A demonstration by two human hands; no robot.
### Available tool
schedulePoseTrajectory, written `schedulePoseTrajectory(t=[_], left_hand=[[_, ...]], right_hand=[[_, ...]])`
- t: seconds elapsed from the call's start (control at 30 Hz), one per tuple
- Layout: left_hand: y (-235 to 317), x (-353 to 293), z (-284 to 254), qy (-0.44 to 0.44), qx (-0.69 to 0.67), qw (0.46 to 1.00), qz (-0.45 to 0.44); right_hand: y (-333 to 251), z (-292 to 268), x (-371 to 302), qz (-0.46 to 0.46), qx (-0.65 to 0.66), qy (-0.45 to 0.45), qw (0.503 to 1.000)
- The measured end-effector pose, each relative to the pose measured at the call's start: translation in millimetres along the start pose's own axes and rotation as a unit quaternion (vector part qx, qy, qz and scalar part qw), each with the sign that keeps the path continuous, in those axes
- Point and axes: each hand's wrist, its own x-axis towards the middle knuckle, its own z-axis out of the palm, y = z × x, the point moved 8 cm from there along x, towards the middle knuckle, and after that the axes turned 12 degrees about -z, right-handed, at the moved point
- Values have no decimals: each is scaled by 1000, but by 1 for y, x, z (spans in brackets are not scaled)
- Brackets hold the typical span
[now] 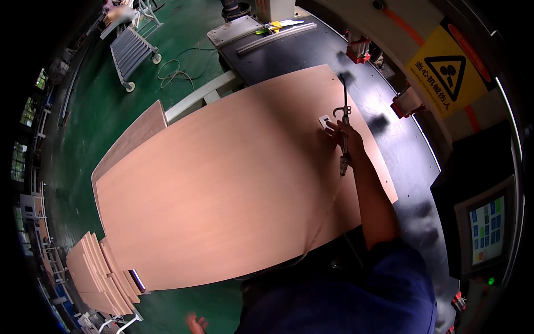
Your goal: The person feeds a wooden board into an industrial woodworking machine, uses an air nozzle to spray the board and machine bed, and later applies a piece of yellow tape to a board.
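Observation:
A large thin wood panel (pixel 222 183) lies across the machine table and reaches well past its left side. Over the panel's far right part, my right hand (pixel 349 139) is closed around an air blow gun (pixel 345 119) with a hook-shaped lever and a long thin nozzle pointing away from me. Its pale hose (pixel 325 214) trails back over the panel's near edge. Beside my fingertips there is a small white label (pixel 324 120) on the panel; whether they touch it I cannot tell. Low in the view, my left hand (pixel 196 323) hangs free, fingers apart, partly cut off.
The dark machine table (pixel 311 47) carries metal strips at its far end. A control screen (pixel 487 228) and a yellow warning sign (pixel 449 69) stand at right. Stacked boards (pixel 100 273) sit at lower left. A roller cart (pixel 133 53) and loose hose (pixel 177 73) are on the green floor.

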Motion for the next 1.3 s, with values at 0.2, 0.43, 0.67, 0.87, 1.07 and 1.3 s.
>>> schedulePoseTrajectory(t=[0.2,0.43,0.67,0.87,1.07,1.3], left_hand=[[-2,-27,14,-24,3,998,50],[-59,3,17,-24,-19,999,44],[-76,-19,43,-41,-58,997,45],[-163,18,67,-97,-142,983,64],[-309,38,64,-59,-87,994,37],[-532,17,50,-150,-332,914,-178]], right_hand=[[-6,16,34,-31,26,-26,999],[11,8,9,6,94,-13,995],[46,36,-70,52,-10,-140,989],[120,169,-208,198,-153,-184,950],[122,342,-265,108,-63,-346,930],[282,394,-317,158,-57,-353,920]])
